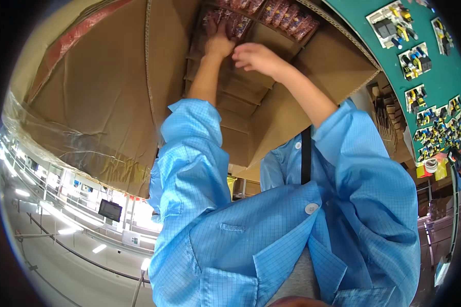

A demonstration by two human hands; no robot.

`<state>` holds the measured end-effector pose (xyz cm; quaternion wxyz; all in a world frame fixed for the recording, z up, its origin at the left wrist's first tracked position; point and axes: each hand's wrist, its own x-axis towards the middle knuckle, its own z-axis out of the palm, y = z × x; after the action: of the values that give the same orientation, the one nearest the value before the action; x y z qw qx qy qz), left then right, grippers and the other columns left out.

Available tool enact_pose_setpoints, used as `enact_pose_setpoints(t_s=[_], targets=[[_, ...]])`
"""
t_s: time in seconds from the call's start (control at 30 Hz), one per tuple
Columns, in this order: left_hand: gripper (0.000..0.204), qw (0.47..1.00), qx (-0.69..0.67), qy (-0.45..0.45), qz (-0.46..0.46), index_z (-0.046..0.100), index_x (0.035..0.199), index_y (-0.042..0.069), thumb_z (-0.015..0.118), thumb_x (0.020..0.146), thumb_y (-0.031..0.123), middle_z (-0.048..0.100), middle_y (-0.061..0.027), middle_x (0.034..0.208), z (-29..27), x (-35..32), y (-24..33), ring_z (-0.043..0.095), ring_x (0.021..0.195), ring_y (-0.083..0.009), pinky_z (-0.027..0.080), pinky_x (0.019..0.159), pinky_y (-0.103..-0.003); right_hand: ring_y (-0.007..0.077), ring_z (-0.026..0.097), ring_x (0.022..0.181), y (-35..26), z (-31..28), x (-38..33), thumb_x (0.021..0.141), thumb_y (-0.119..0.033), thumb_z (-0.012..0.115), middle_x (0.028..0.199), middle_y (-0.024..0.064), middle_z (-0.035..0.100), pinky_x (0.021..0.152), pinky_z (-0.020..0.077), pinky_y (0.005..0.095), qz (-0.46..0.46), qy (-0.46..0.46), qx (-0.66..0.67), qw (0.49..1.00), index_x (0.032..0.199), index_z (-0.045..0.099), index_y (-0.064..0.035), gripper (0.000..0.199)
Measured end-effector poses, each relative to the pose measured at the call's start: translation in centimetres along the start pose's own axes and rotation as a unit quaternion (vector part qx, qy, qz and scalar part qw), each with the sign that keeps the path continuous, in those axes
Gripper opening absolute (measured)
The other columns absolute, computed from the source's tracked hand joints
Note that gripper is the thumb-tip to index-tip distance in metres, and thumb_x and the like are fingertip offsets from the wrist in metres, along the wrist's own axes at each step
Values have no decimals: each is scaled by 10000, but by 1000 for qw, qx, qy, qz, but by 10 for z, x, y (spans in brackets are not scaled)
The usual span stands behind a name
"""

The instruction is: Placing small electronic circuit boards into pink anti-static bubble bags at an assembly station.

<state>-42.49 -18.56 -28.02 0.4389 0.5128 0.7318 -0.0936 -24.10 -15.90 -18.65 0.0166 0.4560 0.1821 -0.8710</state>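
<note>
Both of my arms, in blue checked sleeves, reach into an open cardboard box. Inside its far end, my left hand rests with fingers spread on a red-and-clear wrapped package. Just to the right, my right hand hovers over the cardboard divider, its fingers loosely bent and apart with nothing visible in them. More packages in pinkish-red wrapping stand in a row in the neighbouring compartment. What lies under my left fingers is partly hidden.
A large cardboard flap rises on the left, with clear tape along its edge. At the right, several circuit boards with yellow, black and blue parts lie on a green surface. A roll of tape sits near its lower corner.
</note>
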Motion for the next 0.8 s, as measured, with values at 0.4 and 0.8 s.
enact_pose_setpoints(t_s=[0.4, 0.8], targets=[[722, 978, -198, -26, -63, 430, 1340, -69, 596, 841, 426, 451, -310, 1355, 103, -89, 143, 387, 1301, -447, 329, 1089, -447, 163, 519, 1174, -66, -28, -205, 966, -339, 553, 1275, 72, 570, 1004, 401, 314, 137, -393, -106, 903, 1408, 365, -34, 569], [356, 886, -458, 35, -65, 579, 1167, -38, 581, 939, 236, 656, -109, 1012, 66, -177, 204, 600, 954, -178, 476, 853, -293, 211, 634, 1012, -196, -278, -430, 947, -216, 569, 1089, 130, 657, 892, 505, 349, -364, 316, -132, 866, 1267, 492, -8, 390]])
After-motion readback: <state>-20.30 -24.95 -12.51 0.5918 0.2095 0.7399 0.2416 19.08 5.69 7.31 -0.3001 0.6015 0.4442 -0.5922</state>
